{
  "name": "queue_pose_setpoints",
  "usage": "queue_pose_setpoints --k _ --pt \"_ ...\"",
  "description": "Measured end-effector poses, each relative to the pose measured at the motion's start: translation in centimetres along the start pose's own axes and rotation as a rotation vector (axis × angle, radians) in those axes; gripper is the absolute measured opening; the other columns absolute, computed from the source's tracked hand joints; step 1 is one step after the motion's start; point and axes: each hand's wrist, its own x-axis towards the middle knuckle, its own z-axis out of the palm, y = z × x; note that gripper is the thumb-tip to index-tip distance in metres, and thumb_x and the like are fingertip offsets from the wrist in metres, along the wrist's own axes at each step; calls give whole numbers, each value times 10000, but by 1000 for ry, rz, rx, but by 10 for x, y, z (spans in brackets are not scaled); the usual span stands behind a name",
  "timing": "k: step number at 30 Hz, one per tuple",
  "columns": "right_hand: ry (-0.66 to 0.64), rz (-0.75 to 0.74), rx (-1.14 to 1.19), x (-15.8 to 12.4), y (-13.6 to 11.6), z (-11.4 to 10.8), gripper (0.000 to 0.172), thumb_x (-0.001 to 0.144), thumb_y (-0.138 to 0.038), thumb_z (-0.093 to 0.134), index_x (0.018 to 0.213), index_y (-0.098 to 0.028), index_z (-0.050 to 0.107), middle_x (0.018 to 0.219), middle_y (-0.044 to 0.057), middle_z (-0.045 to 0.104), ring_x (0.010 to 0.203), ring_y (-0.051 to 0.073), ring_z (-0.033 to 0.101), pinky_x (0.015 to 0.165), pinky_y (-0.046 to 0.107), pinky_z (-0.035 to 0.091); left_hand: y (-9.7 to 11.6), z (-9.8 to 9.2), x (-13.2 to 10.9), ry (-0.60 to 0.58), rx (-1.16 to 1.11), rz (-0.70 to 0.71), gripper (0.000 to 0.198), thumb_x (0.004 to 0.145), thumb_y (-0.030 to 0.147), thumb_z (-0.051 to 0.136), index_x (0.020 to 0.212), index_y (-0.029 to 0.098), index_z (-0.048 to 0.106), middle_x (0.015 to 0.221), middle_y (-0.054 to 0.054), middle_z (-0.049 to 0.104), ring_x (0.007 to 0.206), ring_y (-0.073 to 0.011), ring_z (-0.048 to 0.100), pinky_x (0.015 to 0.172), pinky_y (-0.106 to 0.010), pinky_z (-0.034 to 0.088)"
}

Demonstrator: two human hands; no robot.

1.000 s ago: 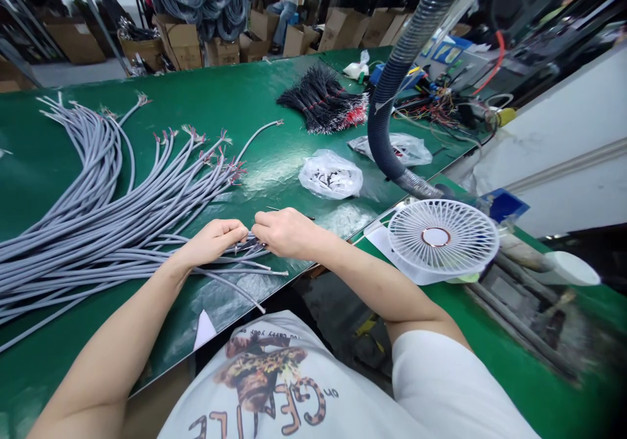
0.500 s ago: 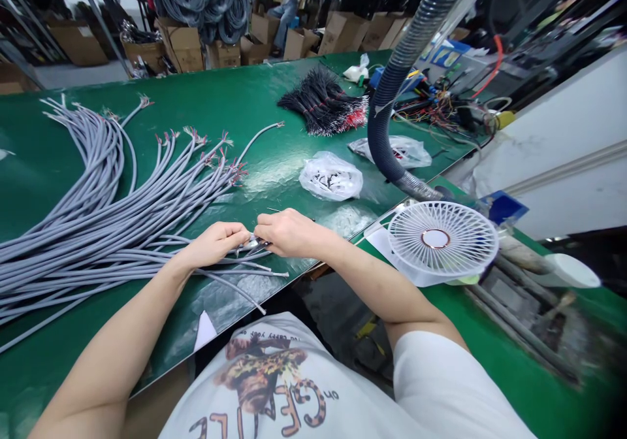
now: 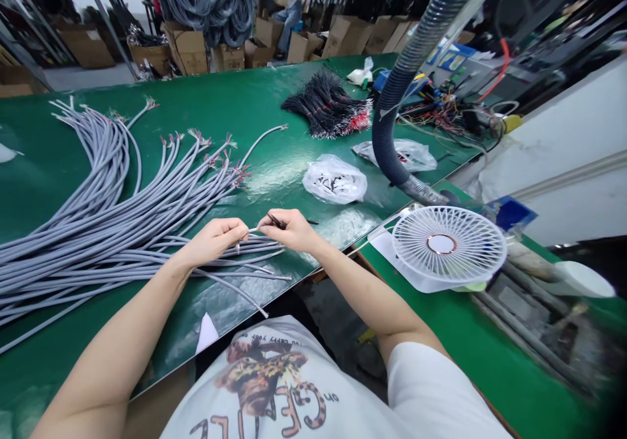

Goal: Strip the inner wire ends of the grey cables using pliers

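My left hand [image 3: 221, 238] is closed in a pinch around the end of a grey cable, and a short pale length [image 3: 253, 230] spans the gap to my other hand. My right hand [image 3: 290, 231] has its fingers pressed together at the far end of that pale length. Tucked in the same hand is a small dark hand tool [image 3: 277, 221]; its exact kind is mostly hidden by the fingers. Below and left of both hands, many grey cables [image 3: 122, 233] lie in bundles, several with stripped ends showing red and white wires.
Beyond my hands lie a clear plastic bag of small parts [image 3: 336, 179] and a bundle of black wires [image 3: 328, 106]. To the right, a ribbed hose [image 3: 389, 112] bends down near a white fan [image 3: 448, 248]. Cardboard boxes [image 3: 347, 35] and a seated person [image 3: 290, 14] are in the background.
My right hand has turned, and the tool's metal jaws, earlier near the cable end, now point away. A pale stretch shows between my hands. The view has shifted slightly.
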Motion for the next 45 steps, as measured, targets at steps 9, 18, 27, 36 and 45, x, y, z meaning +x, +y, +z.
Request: queue_pose_setpoints --k 9,18,27,36,45 --pt "-72 -485 -703 -2 -21 -11 196 849 -131 449 898 -139 639 827 58 638 672 118 560 563 212 381 0 4 1 9 -7 -22 408 851 511 489 667 147 484 537 69 277 488 -63 208 465 -208 164" --pt "-165 -534 -893 -1 -27 -11 303 928 -148 307 840 -129 596 765 56 562 612 131 477 540 245 317 -4 4 2 -19 -66 -31 432 830 551 507 680 146 504 517 78 261 469 -61 187 450 -210 140" --pt "-69 -41 -131 10 8 1 153 808 -172 508 681 -134 585 601 -28 498 557 80 437 558 199 349 -2 -1 1 8 -91 11 414 848 524 505 726 130 538 520 76 287 466 -58 205 450 -205 152" --pt "-9 -277 -195 2 -14 -10 156 850 -221 539 900 -134 660 801 59 659 698 115 561 658 223 436 -2 2 1 29 31 7 385 870 474 472 713 130 543 529 66 313 483 -63 244 467 -202 198" --pt "-178 274 299 9 -11 -4 193 756 -311 591 679 -133 592 514 -51 509 410 50 420 421 182 321 -2 3 0 22 24 16 334 813 435 562 733 114 606 555 37 456 500 -68 364 482 -193 295"
